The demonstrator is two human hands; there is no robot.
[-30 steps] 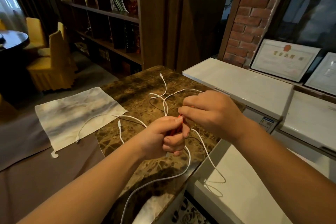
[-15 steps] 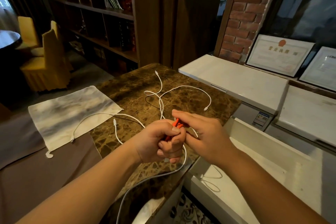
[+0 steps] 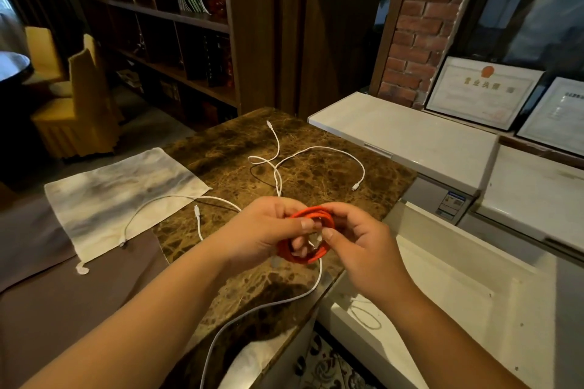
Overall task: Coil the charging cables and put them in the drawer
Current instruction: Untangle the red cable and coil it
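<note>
Both hands hold an orange charging cable (image 3: 311,257) wound into a small coil, just above the brown marble counter (image 3: 316,174). My left hand (image 3: 268,230) grips the coil's left side. My right hand (image 3: 357,240) pinches its right side with thumb and fingers. Loose white cables (image 3: 319,150) sprawl on the marble beyond the hands, and another white cable (image 3: 164,202) runs left onto a cloth. One white cable (image 3: 278,301) trails off the counter's front edge. The open white drawer (image 3: 442,294) lies right of the counter, with a thin white cable (image 3: 366,316) in it.
A grey-white cloth (image 3: 120,186) lies on the left of the counter. White chest lids (image 3: 404,133) stand behind the drawer, with framed certificates (image 3: 480,91) against the brick wall. Dark shelves (image 3: 177,41) and yellow-covered chairs (image 3: 79,98) are at the far left.
The orange cable has gone from a short bundle hidden in my left fist to a visible round coil held between both hands. My right hand has shifted to the coil's right side.
</note>
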